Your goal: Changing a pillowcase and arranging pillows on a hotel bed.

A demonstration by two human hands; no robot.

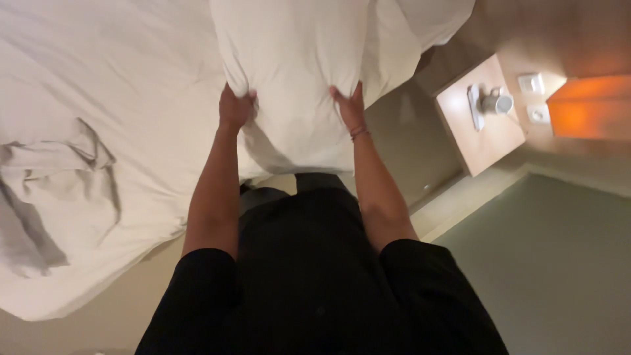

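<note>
Both hands hold a white pillow [296, 72] upright over the bed [118, 85]. The left hand [234, 108] clenches one edge; the right hand [350, 105] presses flat with fingers [358, 89] spread, steadying the other side. A bedside desk [486, 138] carries a mug [497, 102].
</note>
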